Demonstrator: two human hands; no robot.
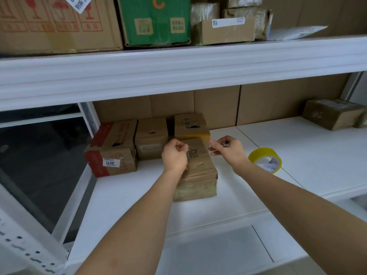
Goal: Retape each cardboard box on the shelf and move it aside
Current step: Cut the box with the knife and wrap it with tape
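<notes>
On the shelf: a long brown cardboard box (196, 167) lies lengthwise on the white shelf board (297, 151), its near end well back from the board's front edge, its top worn and creased.
Tape strip: a translucent yellowish strip of tape (198, 135) stretches across the far part of the box top, from one hand to the other.
Left hand: the left hand (174, 155) is over the box's left edge, fingers curled and pinching the strip's left end.
Right hand: the right hand (228, 148) is just past the box's right edge, fingers narrow, pinching the strip's right end; a ring shows on one finger.
Tape roll: a yellow roll of packing tape (265, 159) stands tilted on the board near the right wrist, apart from the box.
Left side: a squat brown carton with red printed bands and a white label (112, 149) stands by the white upright post, with a small plain brown carton (152, 140) touching its right side.
Behind: another brown carton (190, 125) stands at the far end of the long box.
Open room: bare white board runs right of the roll to a taped brown parcel (333, 114) at the far right.
Above: the upper shelf's thick white beam (178, 72) overhangs, carrying a green printed carton (155, 20) among brown ones.
</notes>
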